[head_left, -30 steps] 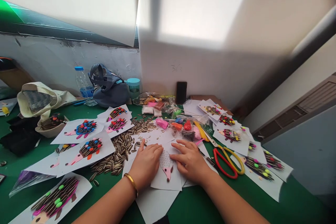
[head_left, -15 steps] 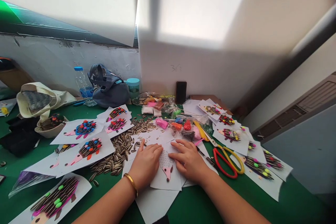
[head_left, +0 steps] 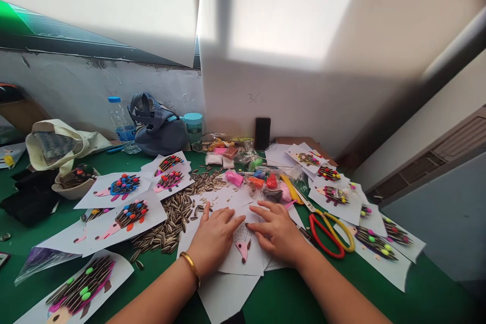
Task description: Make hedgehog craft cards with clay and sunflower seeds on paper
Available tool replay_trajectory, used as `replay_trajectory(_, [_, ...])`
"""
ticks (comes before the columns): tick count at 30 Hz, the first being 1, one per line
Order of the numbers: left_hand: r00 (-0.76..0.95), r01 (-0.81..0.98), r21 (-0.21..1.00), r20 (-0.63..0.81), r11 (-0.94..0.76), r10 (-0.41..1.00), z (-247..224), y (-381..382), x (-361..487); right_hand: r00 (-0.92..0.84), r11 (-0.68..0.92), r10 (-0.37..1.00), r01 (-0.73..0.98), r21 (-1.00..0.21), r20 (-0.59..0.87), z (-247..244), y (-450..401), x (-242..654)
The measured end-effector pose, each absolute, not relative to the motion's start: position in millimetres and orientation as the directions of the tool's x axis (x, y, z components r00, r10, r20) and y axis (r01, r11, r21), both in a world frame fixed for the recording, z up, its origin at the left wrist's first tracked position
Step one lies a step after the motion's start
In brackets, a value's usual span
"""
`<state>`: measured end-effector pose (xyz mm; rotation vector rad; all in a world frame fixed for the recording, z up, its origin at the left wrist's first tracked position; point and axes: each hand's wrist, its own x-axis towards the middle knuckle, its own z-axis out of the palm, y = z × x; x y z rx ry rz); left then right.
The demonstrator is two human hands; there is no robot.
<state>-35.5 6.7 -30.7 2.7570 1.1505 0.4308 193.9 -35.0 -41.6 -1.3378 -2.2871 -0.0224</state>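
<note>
A white sheet with a drawn hedgehog (head_left: 242, 249) lies in front of me; its snout is pink clay with a dark nose. My left hand (head_left: 214, 235) rests on the left of the drawing, its fingers spread and holding nothing. On the other side my right hand (head_left: 274, 230) has its fingers apart, with the index fingertip beside a small dark piece at the drawing's right edge. A pile of striped sunflower seeds (head_left: 167, 225) lies left of my left hand. Beyond the hands are bags of coloured clay (head_left: 271, 182).
Red and yellow scissors (head_left: 328, 228) lie right of my right hand. Finished hedgehog sheets are at the left (head_left: 129, 217) and right (head_left: 334, 197). A blue bag (head_left: 161, 136), a water bottle (head_left: 124, 126) and a black phone (head_left: 262, 133) stand by the wall.
My left index finger has stretched further right over the drawing. My right hand has shifted slightly right, its fingers a little more bent.
</note>
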Motion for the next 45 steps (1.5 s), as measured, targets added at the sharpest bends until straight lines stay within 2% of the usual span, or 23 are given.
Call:
replay_trajectory(4, [0.683,0.679,0.188,0.193,-0.709,0.705,-30,5,-35,-0.395,0.507,0.826,0.832,-0.223,0.403,-42,-35,195])
replay_trajectory(17, [0.68,0.685,0.194,0.177,-0.702,0.712,-30,4,-35,-0.416,0.512,0.831,0.831,-0.216,0.369,-43,-34,189])
replay_trajectory(25, [0.694,0.676,0.181,0.17,-0.715,0.699,-30,2,-35,-0.278,0.464,0.841,0.812,-0.355,0.465,-46,-30,200])
replay_trajectory(35, [0.706,0.677,0.152,0.14,-0.72,0.694,-28,0,-33,-0.383,0.506,0.828,0.825,-0.251,0.409,-44,-35,195])
replay_trajectory(45, [0.689,0.687,0.17,0.155,-0.706,0.708,-29,0,-33,-0.339,0.495,0.825,0.821,-0.286,0.452,-49,-31,197])
